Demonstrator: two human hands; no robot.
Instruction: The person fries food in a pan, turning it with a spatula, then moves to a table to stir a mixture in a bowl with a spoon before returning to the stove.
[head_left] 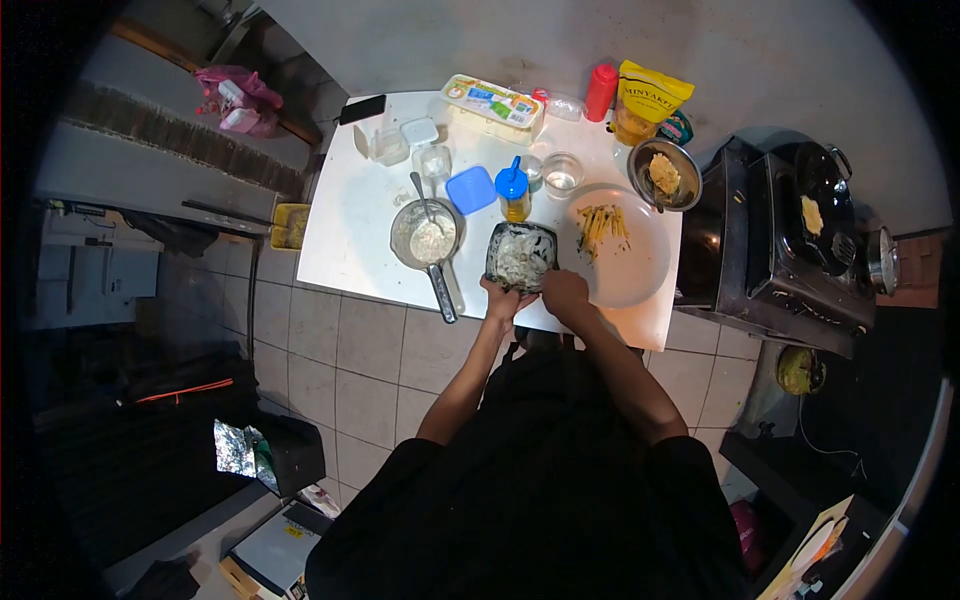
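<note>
A square black dish (pixel 494 240) with white flour in it sits at the front of the white table, close to my body. My left hand (pixel 506 299) is closed on the dish's near left edge. At its near right corner my right hand (pixel 564 290) is curled against the rim; its fingertips are partly hidden. Left of the dish stands a saucepan (pixel 402 235) with pale batter and a spoon (pixel 421 196) in it. To the right lies a large plate (pixel 640 258) with yellow vegetable strips (pixel 603 228).
Behind the dish stand a blue-capped oil bottle (pixel 513 190), a blue lid (pixel 470 190) and a clear cup (pixel 562 174). An egg carton (pixel 492 108), red bottle (pixel 601 93) and yellow oil pouch (pixel 652 95) line the wall. A steel bowl (pixel 688 172) holds fried food; a pan (pixel 826 190) sits on the stove (pixel 775 255).
</note>
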